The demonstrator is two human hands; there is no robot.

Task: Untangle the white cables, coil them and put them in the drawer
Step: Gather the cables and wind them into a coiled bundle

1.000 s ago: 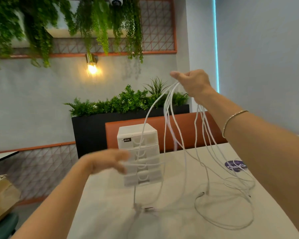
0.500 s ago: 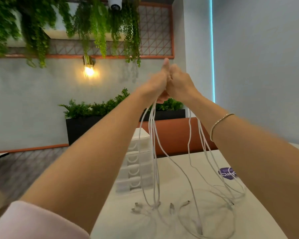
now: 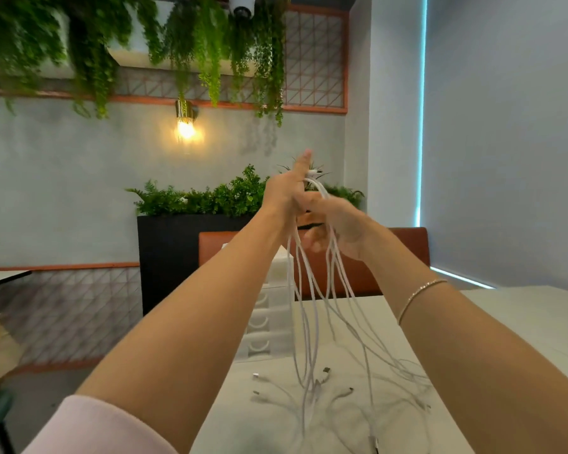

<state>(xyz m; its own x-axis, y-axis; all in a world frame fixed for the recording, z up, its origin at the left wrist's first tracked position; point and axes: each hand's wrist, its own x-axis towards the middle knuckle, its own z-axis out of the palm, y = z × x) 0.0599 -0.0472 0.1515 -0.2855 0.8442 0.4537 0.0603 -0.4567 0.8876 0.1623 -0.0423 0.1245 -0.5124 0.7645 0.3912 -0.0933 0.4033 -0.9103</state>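
Cables (image 3: 312, 290) hang in a loose white bunch from both raised hands, left hand (image 3: 287, 188) pinching the top loops and right hand (image 3: 338, 227) curled around strands just below, probably so plugs trail on the table (image 3: 522, 309) near the drawer unit (image 3: 269, 322) and tangles show.

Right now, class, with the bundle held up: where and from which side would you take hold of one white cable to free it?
Take a plug end lying on the table, coming from above. The ends lie spread apart there, while near the left hand and right hand the white cables bunch together.
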